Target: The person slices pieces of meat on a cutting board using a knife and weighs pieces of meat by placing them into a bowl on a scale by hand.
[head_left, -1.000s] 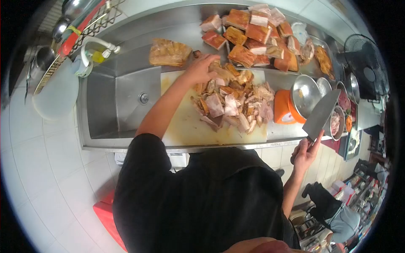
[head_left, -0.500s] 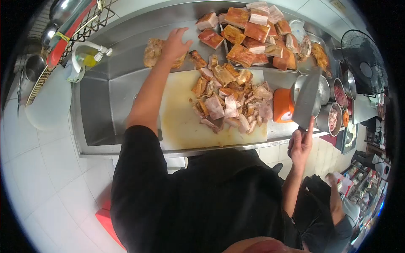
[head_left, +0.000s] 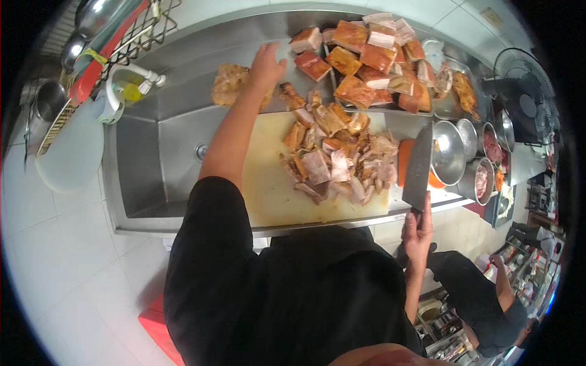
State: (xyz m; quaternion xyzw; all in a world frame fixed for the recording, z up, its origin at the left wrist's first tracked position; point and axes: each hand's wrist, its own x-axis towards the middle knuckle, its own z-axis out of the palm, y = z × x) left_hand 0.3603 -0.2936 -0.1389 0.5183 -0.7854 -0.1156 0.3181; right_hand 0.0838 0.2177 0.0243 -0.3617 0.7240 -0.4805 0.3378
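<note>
My left hand reaches to the back of the steel counter, its fingers apart and nothing in them. Beside and partly under that arm lies a flat browned slab of meat. In my right hand is a cleaver, its broad blade pointing away from me at the right end of the cutting board. A heap of chopped roast pork covers much of the board. Behind it, large crisp-skinned pork blocks are piled on and beside a metal tray.
To the left is a steel sink with a white tap. An orange scale is partly hidden behind the blade. Metal bowls and a black fan stand at right. A co-worker in black is at lower right.
The cleaver and my right hand have moved left, to the board's right end. My left hand has shifted slightly right, still with fingers apart. More of the co-worker shows.
</note>
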